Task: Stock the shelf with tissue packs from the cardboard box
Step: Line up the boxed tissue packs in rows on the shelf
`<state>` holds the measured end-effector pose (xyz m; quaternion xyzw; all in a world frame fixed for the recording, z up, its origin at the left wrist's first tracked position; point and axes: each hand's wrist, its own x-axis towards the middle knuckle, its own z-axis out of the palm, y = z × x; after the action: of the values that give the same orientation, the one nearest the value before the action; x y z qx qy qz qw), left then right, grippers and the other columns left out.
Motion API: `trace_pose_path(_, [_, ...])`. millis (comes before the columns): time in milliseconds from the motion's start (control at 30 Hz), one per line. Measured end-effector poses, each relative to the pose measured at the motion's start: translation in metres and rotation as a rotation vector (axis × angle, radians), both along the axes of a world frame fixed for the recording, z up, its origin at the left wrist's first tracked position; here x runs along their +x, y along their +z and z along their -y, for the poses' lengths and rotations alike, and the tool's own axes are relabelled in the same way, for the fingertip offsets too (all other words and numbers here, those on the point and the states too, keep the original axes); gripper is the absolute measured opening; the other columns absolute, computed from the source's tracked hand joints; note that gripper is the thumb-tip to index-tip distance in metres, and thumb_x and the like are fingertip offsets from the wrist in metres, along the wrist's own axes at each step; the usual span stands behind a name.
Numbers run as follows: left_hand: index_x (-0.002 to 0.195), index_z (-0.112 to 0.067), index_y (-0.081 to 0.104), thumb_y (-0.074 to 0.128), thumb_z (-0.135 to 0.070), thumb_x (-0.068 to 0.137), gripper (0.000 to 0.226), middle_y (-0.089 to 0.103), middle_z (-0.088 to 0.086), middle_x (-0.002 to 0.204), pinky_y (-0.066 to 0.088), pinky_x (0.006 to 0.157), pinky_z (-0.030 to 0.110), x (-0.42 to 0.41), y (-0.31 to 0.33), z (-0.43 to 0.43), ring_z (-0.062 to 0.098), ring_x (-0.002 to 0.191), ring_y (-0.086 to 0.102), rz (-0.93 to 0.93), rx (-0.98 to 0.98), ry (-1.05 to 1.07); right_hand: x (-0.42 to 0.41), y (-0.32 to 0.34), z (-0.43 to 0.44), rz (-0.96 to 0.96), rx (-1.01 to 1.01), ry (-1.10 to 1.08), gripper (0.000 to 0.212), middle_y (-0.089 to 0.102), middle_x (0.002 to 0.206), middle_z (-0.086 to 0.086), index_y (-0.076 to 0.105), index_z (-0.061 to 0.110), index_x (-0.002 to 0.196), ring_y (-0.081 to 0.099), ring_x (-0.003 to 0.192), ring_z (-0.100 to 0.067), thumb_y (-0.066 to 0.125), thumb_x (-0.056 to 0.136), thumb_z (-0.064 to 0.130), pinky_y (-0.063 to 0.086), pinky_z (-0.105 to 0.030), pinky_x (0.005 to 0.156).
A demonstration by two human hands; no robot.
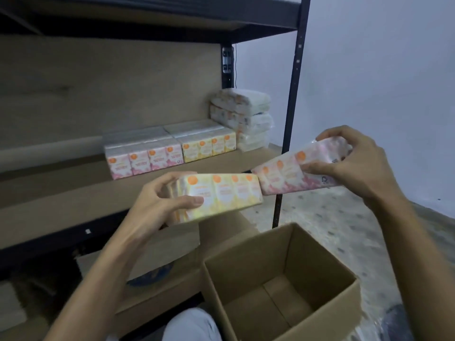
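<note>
My left hand [157, 205] grips a yellow tissue pack [226, 195] by its left end, in front of the shelf board [61, 200]. My right hand [354, 163] holds a pink tissue pack [283, 174] at its right end, tilted, its lower end touching the yellow pack. On the shelf stand a pink pack [145, 158] and a yellow pack [209, 143] side by side, with a pile of white and yellow packs [246, 116] behind them at the right. The open cardboard box [320, 264] sits below my hands; what shows of its inside is bare cardboard.
A black shelf post [291, 99] stands right of the stacked packs. The upper shelf [147, 18] hangs overhead. A second cardboard box [157, 264] lies under the shelf board. Speckled floor [332, 217] spreads to the right. My knee [192, 326] is at the bottom.
</note>
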<state>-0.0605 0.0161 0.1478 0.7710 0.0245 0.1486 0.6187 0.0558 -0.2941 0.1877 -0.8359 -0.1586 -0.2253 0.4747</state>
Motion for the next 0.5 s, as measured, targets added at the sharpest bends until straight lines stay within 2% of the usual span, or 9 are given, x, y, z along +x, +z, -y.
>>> trace_pose_path(100, [0.085,-0.053,0.070,0.081,-0.022,0.055,0.045,0.072,-0.016,0.100,0.053,0.067,0.025,-0.005,0.017,-0.027,0.008,0.092,0.069,0.083,0.006,0.024,0.007,0.007,-0.016,0.017,0.142,0.091,0.048,0.065,0.100,0.009,0.063,0.036,0.096,0.065,0.091,-0.020,0.089,0.056,0.035,0.059,-0.046,0.074])
trace_pose_path(167, [0.097,-0.040,0.072,0.083,-0.020,0.051,0.052,0.073,-0.006,0.105,0.053,0.060,0.022,-0.006,0.022,-0.047,0.013,0.095,0.070,0.125,0.005,0.040,0.015,0.006,-0.030,0.010,0.222,0.162,0.048,0.066,0.102,0.004,0.063,0.034,0.096,0.066,0.091,-0.023,0.090,0.056,0.032,0.060,-0.045,0.070])
trace_pose_path(233, [0.104,-0.029,0.072,0.089,-0.017,0.045,0.063,0.073,0.001,0.107,0.054,0.060,0.021,-0.006,0.024,-0.069,0.016,0.097,0.070,0.153,0.006,0.043,0.026,0.001,-0.045,-0.011,0.278,0.224,0.048,0.067,0.104,0.000,0.063,0.033,0.096,0.067,0.093,-0.024,0.090,0.056,0.029,0.061,-0.046,0.069])
trace_pose_path(333, [0.106,-0.026,0.072,0.087,-0.027,0.042,0.065,0.071,0.000,0.114,0.056,0.072,0.028,-0.003,0.018,-0.103,0.018,0.106,0.067,0.191,0.047,0.071,0.047,-0.010,-0.067,-0.067,0.342,0.304,0.049,0.066,0.104,-0.004,0.063,0.027,0.100,0.068,0.094,-0.027,0.090,0.059,0.019,0.061,-0.047,0.070])
trace_pose_path(400, [0.100,-0.025,0.074,0.087,-0.026,0.040,0.062,0.068,-0.004,0.120,0.054,0.083,0.035,0.002,0.010,-0.123,0.018,0.110,0.064,0.231,0.042,0.099,0.058,-0.020,-0.078,-0.104,0.384,0.354,0.051,0.065,0.102,-0.004,0.062,0.021,0.103,0.068,0.095,-0.027,0.088,0.060,0.013,0.061,-0.045,0.071])
trace_pose_path(500, [0.099,-0.025,0.075,0.088,-0.026,0.040,0.060,0.064,-0.005,0.126,0.050,0.089,0.032,0.009,-0.001,-0.148,0.015,0.117,0.060,0.260,0.093,0.115,0.076,-0.033,-0.100,-0.135,0.414,0.422,0.049,0.065,0.099,-0.002,0.062,0.018,0.102,0.068,0.093,-0.022,0.086,0.062,0.007,0.061,-0.040,0.070])
